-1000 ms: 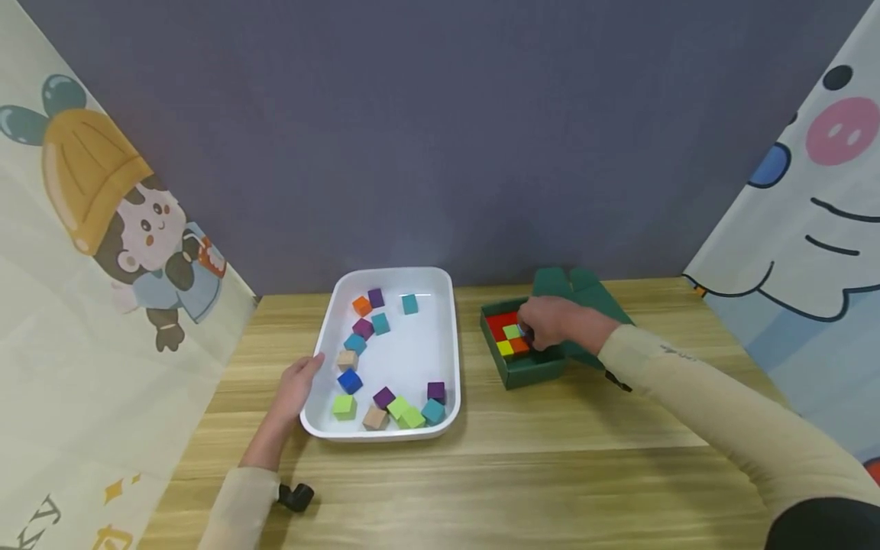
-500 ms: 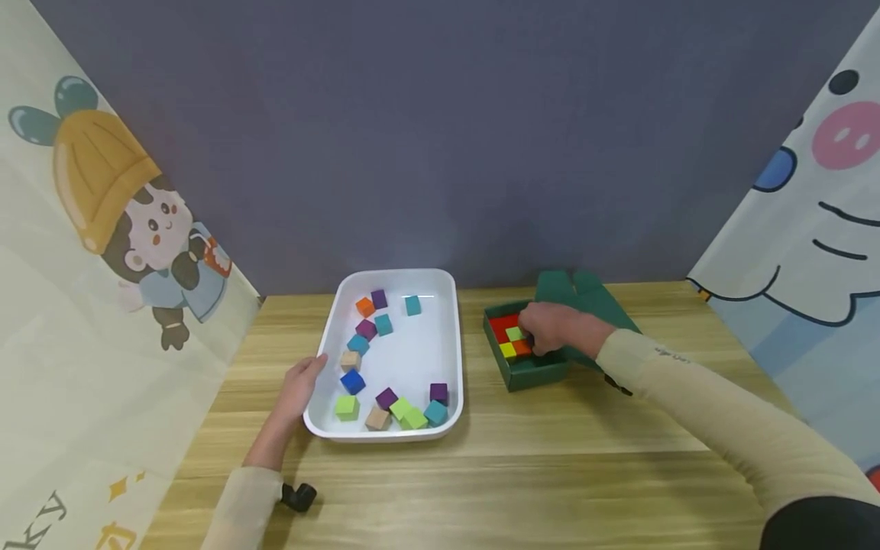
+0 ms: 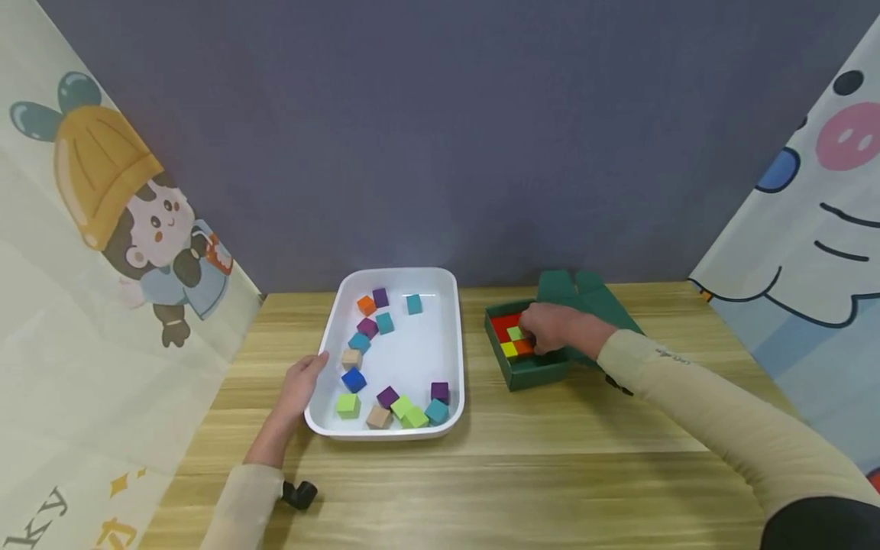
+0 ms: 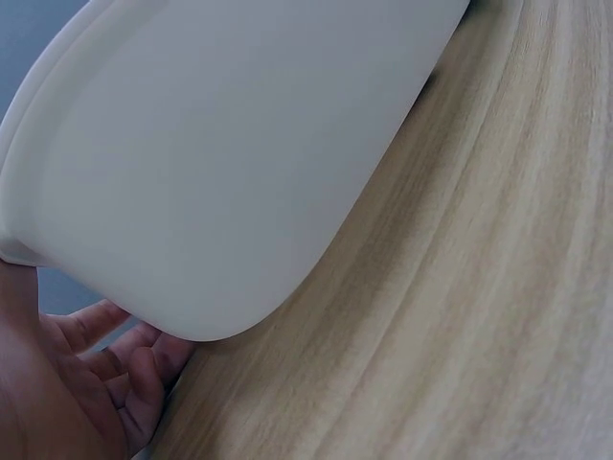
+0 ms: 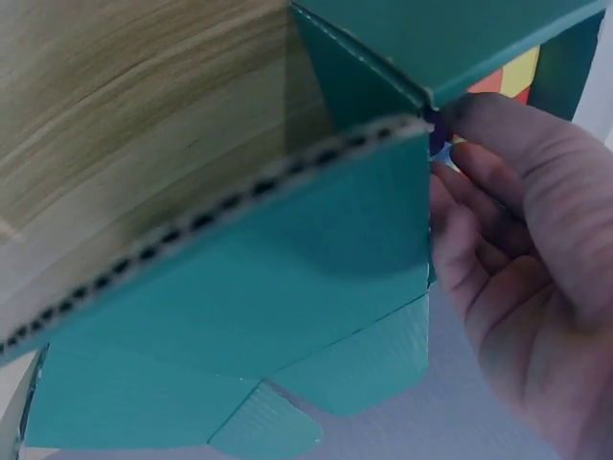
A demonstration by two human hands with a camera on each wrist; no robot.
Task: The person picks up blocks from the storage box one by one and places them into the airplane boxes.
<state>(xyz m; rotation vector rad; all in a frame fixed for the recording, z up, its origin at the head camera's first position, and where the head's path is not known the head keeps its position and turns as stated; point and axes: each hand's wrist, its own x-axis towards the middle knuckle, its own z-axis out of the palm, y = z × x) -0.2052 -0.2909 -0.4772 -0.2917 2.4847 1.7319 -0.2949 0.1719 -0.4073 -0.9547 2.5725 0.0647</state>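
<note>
A white tray [image 3: 419, 359] holding loose coloured cubes stands on the table. My left hand [image 3: 302, 382] grips its left side, the thumb over the rim and the fingers against the outer wall, as the left wrist view shows. To the right, a green cardboard box [image 3: 536, 374] has its lid folded back and contains red, yellow, orange and light green cubes [image 3: 516, 333] set side by side. My right hand [image 3: 550, 327] reaches into it, thumb and fingers pinching a dark purple cube [image 5: 439, 136]. Most of that cube is hidden by the box edge and fingers.
The box's open lid [image 3: 605, 302] extends back and right beneath my right forearm. In the tray lie teal, purple, blue, orange, wooden and light green cubes, among them a blue cube [image 3: 354, 380]. A grey panel [image 3: 440, 153] rises behind the wooden table [image 3: 481, 489].
The head view has shifted slightly. My right hand stays in the box with only small finger movement, and a bluish patch beside its fingertips is now covered. My left hand keeps its hold.
</note>
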